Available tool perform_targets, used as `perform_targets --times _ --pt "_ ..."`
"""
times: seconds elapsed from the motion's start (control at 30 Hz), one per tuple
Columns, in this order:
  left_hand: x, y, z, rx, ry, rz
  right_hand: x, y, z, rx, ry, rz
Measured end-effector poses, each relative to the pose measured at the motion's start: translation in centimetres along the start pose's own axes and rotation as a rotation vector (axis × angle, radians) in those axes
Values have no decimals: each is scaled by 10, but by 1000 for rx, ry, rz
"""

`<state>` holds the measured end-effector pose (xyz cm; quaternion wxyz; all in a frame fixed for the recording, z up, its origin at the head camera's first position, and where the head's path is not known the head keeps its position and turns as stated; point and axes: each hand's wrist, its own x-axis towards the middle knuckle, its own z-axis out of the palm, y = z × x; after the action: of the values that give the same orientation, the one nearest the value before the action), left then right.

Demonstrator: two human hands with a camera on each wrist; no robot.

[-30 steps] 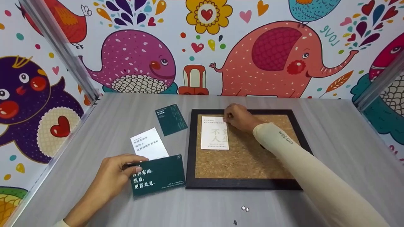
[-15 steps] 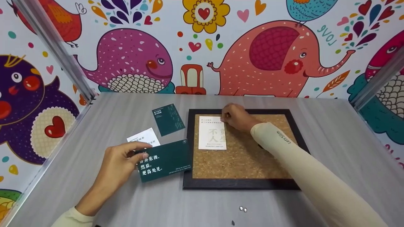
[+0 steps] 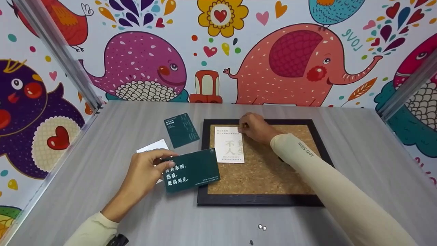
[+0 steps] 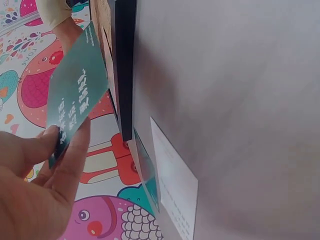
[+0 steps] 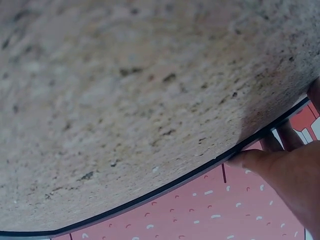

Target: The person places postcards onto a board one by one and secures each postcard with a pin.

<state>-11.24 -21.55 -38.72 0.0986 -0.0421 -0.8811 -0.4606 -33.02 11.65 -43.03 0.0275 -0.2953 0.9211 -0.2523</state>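
Note:
My left hand (image 3: 145, 169) pinches a dark green card (image 3: 196, 171) with white printed characters, thumb on its face. The card is tilted, its right end over the left edge of the black-framed cork board (image 3: 266, 177). On the cork, near its upper left corner, lies a white card (image 3: 225, 150) with pale characters. My right hand (image 3: 256, 126) has its fingers curled at that card's upper right corner, gripping there. Whether a small pin sits between the fingertips is hidden. In the left wrist view the green card (image 4: 77, 85) stands between thumb and fingers.
Another green card (image 3: 181, 130) lies left of the board. Partly behind my left hand is a white card (image 3: 153, 146), whole in the left wrist view. Two small silver pieces (image 3: 262, 227) and a tiny dark one (image 3: 251, 242) lie before the board. A patterned wall (image 3: 136, 68) stands behind.
My left hand has lifted the green card and carried it right, toward the board, covering more of the loose white card. My right hand stays at the corner of the card on the cork.

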Motion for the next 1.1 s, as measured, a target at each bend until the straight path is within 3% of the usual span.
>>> perform_targets --times 0.5,1.1 --pt "9 4 19 23 -18 9 -1 -3 -3 2 -30 49" --pt "24 6 41 -32 -40 35 1 -2 -2 7 -33 57"
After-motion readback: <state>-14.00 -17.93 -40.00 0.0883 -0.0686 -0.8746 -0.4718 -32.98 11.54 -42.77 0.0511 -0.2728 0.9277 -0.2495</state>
